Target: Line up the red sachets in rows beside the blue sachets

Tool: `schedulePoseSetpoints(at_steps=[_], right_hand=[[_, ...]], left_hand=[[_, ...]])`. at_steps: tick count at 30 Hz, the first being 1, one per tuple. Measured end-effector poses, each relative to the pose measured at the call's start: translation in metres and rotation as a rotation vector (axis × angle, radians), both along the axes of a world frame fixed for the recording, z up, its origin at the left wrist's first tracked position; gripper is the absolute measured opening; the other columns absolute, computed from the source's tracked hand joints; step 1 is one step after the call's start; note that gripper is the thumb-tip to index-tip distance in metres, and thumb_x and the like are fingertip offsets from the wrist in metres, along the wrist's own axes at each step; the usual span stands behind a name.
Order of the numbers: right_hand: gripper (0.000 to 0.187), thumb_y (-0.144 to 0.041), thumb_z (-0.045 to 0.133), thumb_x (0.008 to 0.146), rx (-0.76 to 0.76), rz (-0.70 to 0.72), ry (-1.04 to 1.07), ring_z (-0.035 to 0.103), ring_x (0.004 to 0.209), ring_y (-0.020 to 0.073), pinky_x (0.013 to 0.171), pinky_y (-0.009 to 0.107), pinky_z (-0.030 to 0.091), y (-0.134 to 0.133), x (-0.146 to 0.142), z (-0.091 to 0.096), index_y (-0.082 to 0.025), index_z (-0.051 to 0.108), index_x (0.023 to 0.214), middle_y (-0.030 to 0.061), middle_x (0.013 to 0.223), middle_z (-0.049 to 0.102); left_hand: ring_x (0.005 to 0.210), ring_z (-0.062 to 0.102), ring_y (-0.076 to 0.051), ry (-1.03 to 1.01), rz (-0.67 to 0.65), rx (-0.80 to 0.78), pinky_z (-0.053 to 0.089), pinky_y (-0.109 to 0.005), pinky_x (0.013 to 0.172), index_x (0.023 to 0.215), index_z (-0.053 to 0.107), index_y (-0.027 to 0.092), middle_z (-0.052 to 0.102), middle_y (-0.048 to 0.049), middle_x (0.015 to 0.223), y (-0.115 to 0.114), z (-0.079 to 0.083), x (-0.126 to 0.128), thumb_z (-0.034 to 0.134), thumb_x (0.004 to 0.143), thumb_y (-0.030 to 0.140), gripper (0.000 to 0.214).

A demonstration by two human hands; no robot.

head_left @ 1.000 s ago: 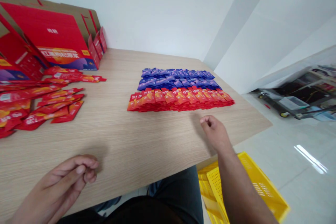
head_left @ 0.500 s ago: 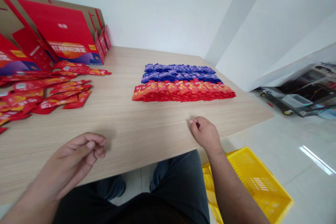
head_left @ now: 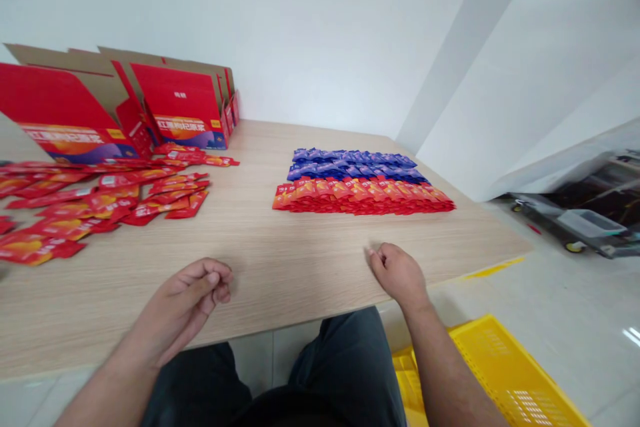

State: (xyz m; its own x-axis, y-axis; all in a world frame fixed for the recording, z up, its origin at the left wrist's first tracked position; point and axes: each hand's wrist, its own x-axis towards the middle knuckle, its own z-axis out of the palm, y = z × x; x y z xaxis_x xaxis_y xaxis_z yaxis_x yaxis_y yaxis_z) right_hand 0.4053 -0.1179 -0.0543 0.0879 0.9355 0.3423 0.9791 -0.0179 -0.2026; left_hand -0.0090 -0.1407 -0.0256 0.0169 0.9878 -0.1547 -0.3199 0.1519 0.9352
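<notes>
My left hand (head_left: pixel 187 307) rests on its side near the table's front edge, fingers curled in with the thumb against them and nothing visible between. Farther right, my right hand (head_left: pixel 399 273) lies on the tabletop as a loose fist, and no object shows in it. Beyond it is a neat row of overlapping red sachets (head_left: pixel 365 197), with rows of blue-purple sachets (head_left: pixel 355 163) behind. To the left, loose red sachets (head_left: pixel 115 203) are spread in an untidy heap. Neither hand touches any sachet.
Red printed cartons (head_left: pixel 180 103) with raised flaps stand at the back left of the wooden table (head_left: pixel 300 260), before a white wall. A yellow plastic crate (head_left: pixel 505 360) sits on the floor at right. Farther off is a dark trolley (head_left: pixel 565 223) holding a clear bin.
The head view has shifted left and up, so the table's contents appear farther right and lower. Both hands keep nearly the same pose, and the sachets have not visibly moved.
</notes>
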Motion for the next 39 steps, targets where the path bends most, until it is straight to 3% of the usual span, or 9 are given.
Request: schedulePoseSetpoints(at_steps=[26, 31, 35, 37, 39], right_hand=[[0.04, -0.049, 0.044, 0.102, 0.06, 0.081, -0.01, 0.058, 0.066, 0.0219, 0.066, 0.035, 0.035, -0.001, 0.007, -0.008, -0.028, 0.042, 0.068, 0.0046, 0.067, 0.059], [0.038, -0.047, 0.044, 0.101, 0.038, 0.076, 0.005, 0.058, 0.067, 0.0226, 0.066, 0.036, 0.036, -0.001, 0.005, -0.005, -0.029, 0.041, 0.068, 0.0051, 0.068, 0.06], [0.038, -0.049, 0.044, 0.1, 0.025, 0.072, 0.02, 0.057, 0.066, 0.023, 0.065, 0.036, 0.034, -0.002, 0.005, -0.002, -0.029, 0.04, 0.068, 0.0051, 0.067, 0.058], [0.038, -0.05, 0.044, 0.1, 0.024, 0.068, 0.025, 0.056, 0.065, 0.0229, 0.064, 0.036, 0.033, -0.002, 0.006, -0.002, -0.029, 0.04, 0.068, 0.0048, 0.066, 0.056], [0.039, -0.051, 0.044, 0.099, 0.024, 0.063, 0.03, 0.055, 0.065, 0.0228, 0.065, 0.035, 0.033, -0.002, 0.006, -0.002, -0.029, 0.04, 0.067, 0.0048, 0.066, 0.056]], left_hand=[[0.064, 0.062, -0.012, -0.027, -0.008, 0.099, 0.055, -0.023, 0.06, 0.075, 0.075, 0.016, 0.07, -0.0037, 0.079, -0.009, -0.003, 0.001, 0.1, 0.069, 0.045, 0.038], [0.062, 0.061, -0.014, -0.043, -0.108, 0.109, 0.056, -0.026, 0.058, 0.069, 0.068, 0.018, 0.066, -0.0019, 0.075, -0.014, 0.02, 0.001, 0.098, 0.072, 0.045, 0.041], [0.065, 0.062, -0.017, 0.083, -0.189, 0.31, 0.055, -0.028, 0.061, 0.065, 0.069, 0.02, 0.066, -0.0047, 0.07, -0.019, 0.058, 0.003, 0.091, 0.08, 0.051, 0.041], [0.067, 0.064, -0.021, 0.131, -0.235, 0.381, 0.056, -0.031, 0.062, 0.069, 0.075, 0.021, 0.068, -0.0074, 0.071, -0.03, 0.074, 0.004, 0.088, 0.084, 0.051, 0.035], [0.073, 0.067, -0.025, 0.149, -0.284, 0.368, 0.058, -0.036, 0.064, 0.082, 0.082, 0.023, 0.072, -0.0106, 0.08, -0.05, 0.081, 0.006, 0.089, 0.082, 0.046, 0.024]])
